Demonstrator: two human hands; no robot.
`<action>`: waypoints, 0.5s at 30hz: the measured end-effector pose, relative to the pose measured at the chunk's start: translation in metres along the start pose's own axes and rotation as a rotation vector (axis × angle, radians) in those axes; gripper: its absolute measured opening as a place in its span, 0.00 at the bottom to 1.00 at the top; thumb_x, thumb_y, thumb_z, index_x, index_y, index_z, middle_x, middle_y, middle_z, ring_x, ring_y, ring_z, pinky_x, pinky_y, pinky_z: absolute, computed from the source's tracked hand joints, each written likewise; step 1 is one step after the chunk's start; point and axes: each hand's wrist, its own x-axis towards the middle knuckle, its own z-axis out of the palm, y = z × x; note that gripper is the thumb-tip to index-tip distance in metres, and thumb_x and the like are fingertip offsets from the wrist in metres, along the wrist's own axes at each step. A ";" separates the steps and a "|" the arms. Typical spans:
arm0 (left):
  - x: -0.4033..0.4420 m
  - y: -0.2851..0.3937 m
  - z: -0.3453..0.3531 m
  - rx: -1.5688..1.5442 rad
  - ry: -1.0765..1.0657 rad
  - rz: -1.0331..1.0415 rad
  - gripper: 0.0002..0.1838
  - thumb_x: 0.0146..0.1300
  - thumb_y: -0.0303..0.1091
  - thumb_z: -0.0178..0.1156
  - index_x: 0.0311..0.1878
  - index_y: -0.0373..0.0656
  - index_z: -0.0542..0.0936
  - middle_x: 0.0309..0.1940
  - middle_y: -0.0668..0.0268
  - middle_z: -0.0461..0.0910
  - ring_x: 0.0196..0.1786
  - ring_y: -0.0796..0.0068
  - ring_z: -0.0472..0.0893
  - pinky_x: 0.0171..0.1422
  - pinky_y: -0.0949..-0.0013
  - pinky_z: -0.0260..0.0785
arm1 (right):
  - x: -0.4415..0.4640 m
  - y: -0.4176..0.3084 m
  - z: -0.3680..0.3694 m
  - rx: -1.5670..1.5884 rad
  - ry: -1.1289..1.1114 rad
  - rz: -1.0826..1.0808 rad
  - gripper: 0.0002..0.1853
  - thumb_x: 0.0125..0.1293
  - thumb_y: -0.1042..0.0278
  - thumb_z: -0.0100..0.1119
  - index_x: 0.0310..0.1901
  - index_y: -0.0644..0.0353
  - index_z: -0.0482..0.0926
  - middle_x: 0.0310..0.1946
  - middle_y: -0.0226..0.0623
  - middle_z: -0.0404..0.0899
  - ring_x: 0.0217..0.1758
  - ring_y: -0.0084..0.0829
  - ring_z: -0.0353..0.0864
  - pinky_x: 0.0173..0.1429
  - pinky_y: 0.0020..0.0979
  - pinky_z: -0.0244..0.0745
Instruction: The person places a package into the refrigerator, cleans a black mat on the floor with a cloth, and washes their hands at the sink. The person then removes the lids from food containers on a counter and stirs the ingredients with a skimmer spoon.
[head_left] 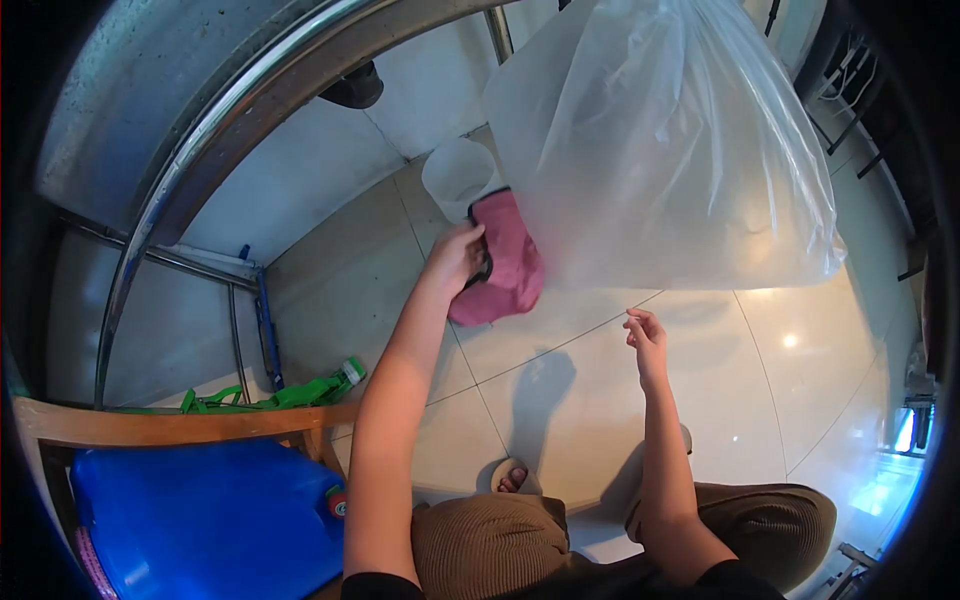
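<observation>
My left hand [462,258] grips a pink cloth garment with black edging [508,262] by its dark-trimmed side. The garment hangs crumpled beside the lower left of a large translucent plastic bag [680,160], partly in front of a whitish bucket [458,178]. Its exact kind does not show. Below the bag's bottom edge, my right hand [646,338] is raised, apart from the bag, with its fingers loosely bent and nothing visible in them. The bag looks puffed out, and its top runs past the upper edge of the view.
A curved metal frame [200,140] arches across the upper left. At lower left stands a wooden chair [200,424] with a blue surface [210,520]; a green plastic object [300,390] lies behind it. Tiled floor [560,400] surrounds my feet. Dark furniture lines the right.
</observation>
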 end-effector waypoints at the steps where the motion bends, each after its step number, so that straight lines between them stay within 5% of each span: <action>1: 0.015 0.010 0.004 -0.047 -0.048 -0.003 0.10 0.55 0.32 0.51 0.40 0.40 0.71 0.34 0.68 0.75 0.39 0.76 0.73 0.44 0.75 0.65 | 0.000 0.002 -0.001 -0.012 0.003 0.002 0.10 0.57 0.67 0.49 0.40 0.60 0.71 0.26 0.27 0.69 0.23 0.14 0.61 0.31 0.16 0.60; 6: 0.080 0.074 -0.001 -0.202 -0.018 0.145 0.12 0.56 0.34 0.50 0.43 0.40 0.70 0.41 0.64 0.74 0.45 0.70 0.73 0.48 0.71 0.64 | -0.005 0.006 -0.005 -0.034 0.027 0.023 0.10 0.57 0.67 0.49 0.40 0.60 0.71 0.26 0.27 0.69 0.23 0.14 0.61 0.31 0.16 0.59; 8: 0.077 0.099 -0.009 -0.505 0.029 0.305 0.13 0.58 0.33 0.47 0.44 0.38 0.69 0.43 0.60 0.73 0.48 0.67 0.71 0.50 0.65 0.64 | -0.006 0.007 -0.004 -0.035 0.035 0.035 0.10 0.57 0.68 0.48 0.39 0.60 0.71 0.26 0.27 0.69 0.23 0.14 0.61 0.31 0.16 0.59; 10: 0.093 0.092 -0.049 -0.640 0.113 0.403 0.07 0.58 0.31 0.47 0.36 0.40 0.70 0.30 0.61 0.75 0.32 0.69 0.74 0.42 0.67 0.70 | -0.008 0.007 -0.003 -0.038 0.034 0.043 0.09 0.57 0.68 0.48 0.39 0.60 0.71 0.26 0.27 0.69 0.23 0.14 0.61 0.31 0.16 0.59; 12: 0.114 0.071 -0.093 -0.811 0.328 0.281 0.09 0.58 0.27 0.42 0.40 0.34 0.69 0.37 0.57 0.73 0.36 0.64 0.74 0.36 0.65 0.72 | -0.010 0.007 -0.004 -0.045 0.011 0.055 0.09 0.57 0.69 0.48 0.39 0.61 0.71 0.26 0.27 0.69 0.24 0.15 0.62 0.31 0.16 0.59; 15: 0.117 0.034 -0.110 -0.990 0.283 0.200 0.09 0.58 0.26 0.40 0.36 0.34 0.70 0.31 0.57 0.73 0.31 0.65 0.74 0.32 0.68 0.73 | -0.010 0.001 0.005 -0.058 -0.032 0.056 0.09 0.57 0.69 0.49 0.39 0.61 0.71 0.26 0.27 0.69 0.25 0.15 0.62 0.32 0.16 0.60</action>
